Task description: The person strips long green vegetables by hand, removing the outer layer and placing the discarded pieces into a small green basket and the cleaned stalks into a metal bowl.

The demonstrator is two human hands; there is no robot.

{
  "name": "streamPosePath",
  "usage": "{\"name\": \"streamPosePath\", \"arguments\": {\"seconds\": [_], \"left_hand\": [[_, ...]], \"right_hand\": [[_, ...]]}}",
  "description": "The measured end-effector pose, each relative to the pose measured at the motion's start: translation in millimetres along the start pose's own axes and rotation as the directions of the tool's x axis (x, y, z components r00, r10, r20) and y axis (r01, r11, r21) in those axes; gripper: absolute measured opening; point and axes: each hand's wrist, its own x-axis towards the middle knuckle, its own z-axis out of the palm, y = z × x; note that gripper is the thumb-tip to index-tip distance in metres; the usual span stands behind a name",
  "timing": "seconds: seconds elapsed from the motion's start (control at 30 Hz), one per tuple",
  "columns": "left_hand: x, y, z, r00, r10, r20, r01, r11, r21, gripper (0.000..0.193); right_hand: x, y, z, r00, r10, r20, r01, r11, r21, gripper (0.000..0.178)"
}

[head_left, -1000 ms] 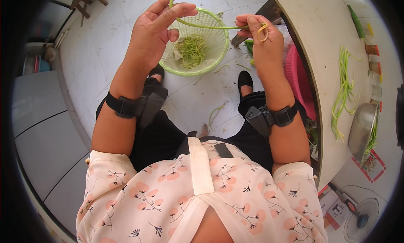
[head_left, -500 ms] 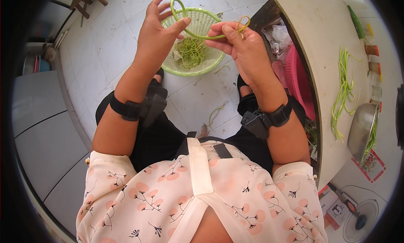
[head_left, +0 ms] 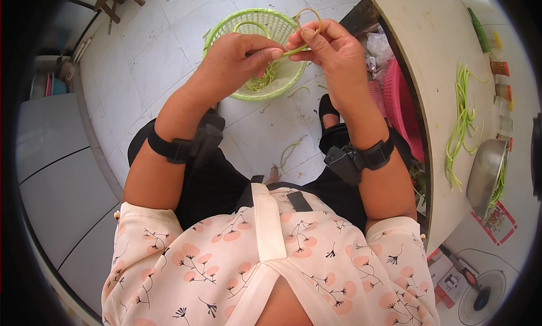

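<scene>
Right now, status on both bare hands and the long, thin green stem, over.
Left bare hand and right bare hand pinching the long, thin green stem, yellowish and looped by the right. Pale-green latticed plastic basket beneath. Nothing visibly blocking.

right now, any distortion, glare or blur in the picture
Head view: the counter bows along its edge, black swallows the corners; head view: soft light leaves the floor pale, without harsh glare; head view: the hands and stem show no obvious blur.
</scene>
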Motion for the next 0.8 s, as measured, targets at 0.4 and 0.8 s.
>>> {"name": "streamPosePath", "arguments": {"seconds": [0.4,0.8], "left_hand": [[-2,2,-1,0.994,0.097,0.041,-0.1,0.992,0.082,0.022],[1,-1,5,0.954,0.268,-0.136,-0.213,0.922,0.322,0.017]], "right_hand": [[0,0,-1,0.986,-0.144,-0.089,0.14,0.989,-0.052,0.023],[0,-4,7,0.681,-0.586,0.439,0.487,-0.085,-0.869,0.029]]}}
